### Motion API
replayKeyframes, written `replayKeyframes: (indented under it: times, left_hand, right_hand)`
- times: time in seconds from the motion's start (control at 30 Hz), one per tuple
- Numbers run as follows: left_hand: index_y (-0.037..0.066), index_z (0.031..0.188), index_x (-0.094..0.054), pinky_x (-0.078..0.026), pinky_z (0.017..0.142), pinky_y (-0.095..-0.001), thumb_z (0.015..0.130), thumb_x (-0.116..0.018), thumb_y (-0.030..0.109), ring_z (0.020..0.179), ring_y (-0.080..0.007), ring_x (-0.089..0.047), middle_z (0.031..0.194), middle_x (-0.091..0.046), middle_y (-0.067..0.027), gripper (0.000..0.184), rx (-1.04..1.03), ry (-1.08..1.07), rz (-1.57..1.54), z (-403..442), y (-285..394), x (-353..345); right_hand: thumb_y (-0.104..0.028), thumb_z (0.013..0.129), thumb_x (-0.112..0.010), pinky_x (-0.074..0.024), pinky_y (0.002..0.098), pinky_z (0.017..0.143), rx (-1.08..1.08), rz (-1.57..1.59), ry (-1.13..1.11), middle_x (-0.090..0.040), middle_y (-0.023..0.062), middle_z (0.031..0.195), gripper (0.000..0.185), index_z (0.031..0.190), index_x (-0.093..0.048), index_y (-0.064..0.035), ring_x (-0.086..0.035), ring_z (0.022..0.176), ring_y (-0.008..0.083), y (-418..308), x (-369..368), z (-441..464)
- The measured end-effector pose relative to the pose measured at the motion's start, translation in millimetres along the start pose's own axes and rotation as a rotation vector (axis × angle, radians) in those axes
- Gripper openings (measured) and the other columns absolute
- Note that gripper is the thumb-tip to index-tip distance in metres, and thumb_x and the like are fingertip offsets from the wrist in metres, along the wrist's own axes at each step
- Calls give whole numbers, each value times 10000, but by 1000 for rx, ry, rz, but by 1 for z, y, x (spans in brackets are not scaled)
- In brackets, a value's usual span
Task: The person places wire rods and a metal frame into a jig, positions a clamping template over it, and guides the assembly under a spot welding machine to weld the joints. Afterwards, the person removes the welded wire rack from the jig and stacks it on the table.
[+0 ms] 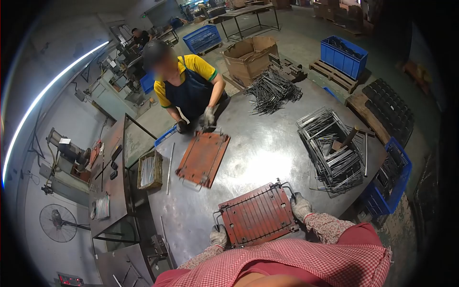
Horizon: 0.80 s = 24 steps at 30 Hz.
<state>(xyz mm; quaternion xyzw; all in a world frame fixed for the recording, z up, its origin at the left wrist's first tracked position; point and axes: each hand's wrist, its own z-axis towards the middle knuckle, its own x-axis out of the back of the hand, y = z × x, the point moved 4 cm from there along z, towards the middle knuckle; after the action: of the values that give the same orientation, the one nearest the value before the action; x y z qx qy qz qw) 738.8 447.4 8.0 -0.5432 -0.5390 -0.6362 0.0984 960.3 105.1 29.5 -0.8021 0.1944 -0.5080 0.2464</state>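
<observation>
A red rectangular fixture plate (257, 215) with parallel rods across it lies on the metal table (248, 138) close to my body. My left hand (218, 236), gloved, is at the plate's left side, its fingers closed round the bent black handle there. On the right side, my gloved right hand (301, 206) is closed at the other black handle. A second red plate (203, 158) lies farther off, in front of a co-worker, whose gloved hands are at its far edge.
A co-worker in an apron (193, 98) stands across the table. Wire frames (334, 148) are stacked at the right, with a heap of thin rods (272, 91) at the back. A box of rods (150, 170) sits at the left edge. A blue crate (399, 191) stands beyond the right edge.
</observation>
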Motion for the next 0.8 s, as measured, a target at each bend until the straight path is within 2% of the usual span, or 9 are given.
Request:
replayKeyframes:
  times: [0.1,0.13,0.2,0.23,0.3,0.33,0.37,0.53,0.8]
  left_hand:
    - [10,958,-612,-499,655,-442,917,-520,324,757,-373,-652,788,-654,-198,330,33,-32,16,-2,5,4]
    - [10,958,-612,-499,655,-442,917,-520,324,757,-373,-652,788,-654,-198,330,33,-34,18,5,-16,-8]
    - [14,989,-622,-501,684,-456,913,-518,339,800,-394,-652,838,-664,-211,350,120,-105,-208,23,-68,-39]
    - [14,989,-622,-501,684,-456,913,-518,339,800,-394,-652,838,-664,-211,350,119,-104,-207,24,-67,-38]
    - [22,975,-618,-494,670,-460,914,-524,331,776,-390,-647,818,-659,-204,329,19,-32,-99,12,-42,-22]
    - [23,966,-605,-490,658,-461,915,-526,333,761,-389,-644,809,-653,-203,324,44,-47,-3,0,-7,-3]
    - [23,966,-605,-490,658,-461,915,-526,333,761,-389,-644,809,-653,-203,324,45,-42,1,-2,1,2]
    - [27,978,-596,-495,647,-463,914,-523,340,757,-396,-643,792,-648,-209,328,29,-62,17,-2,-5,1]
    - [4,971,-609,-500,673,-460,914,-522,339,780,-402,-646,825,-660,-217,351,16,-44,39,-13,23,17]
  right_hand:
    - [-295,940,-484,-463,533,790,18,4,17,-619,272,932,289,1097,-483,-52,-588,905,470,-1,0,-1]
    - [-296,941,-484,-462,535,785,24,-2,23,-619,271,927,290,1097,-481,-52,-589,898,471,0,-1,-1]
    - [-297,941,-484,-462,536,780,32,-6,30,-619,270,922,290,1097,-479,-52,-589,890,472,1,-3,2]
    - [-297,941,-487,-464,535,775,42,-8,53,-619,270,916,288,1092,-482,-51,-590,884,472,3,-4,4]
    - [-297,940,-491,-465,534,770,49,-7,65,-619,271,911,287,1087,-485,-50,-591,878,471,6,-7,2]
    - [-295,938,-495,-467,530,770,36,-3,51,-619,271,908,285,1082,-488,-49,-592,880,470,4,-6,1]
    - [-294,937,-498,-469,526,769,26,1,41,-619,271,906,283,1077,-492,-47,-592,881,469,1,-3,2]
    - [-293,936,-504,-479,518,773,19,-24,39,-623,271,901,287,1077,-496,-43,-597,880,466,3,-5,3]
    - [-308,936,-512,-478,519,782,9,3,27,-625,267,902,290,1072,-502,-52,-598,889,468,0,-1,1]
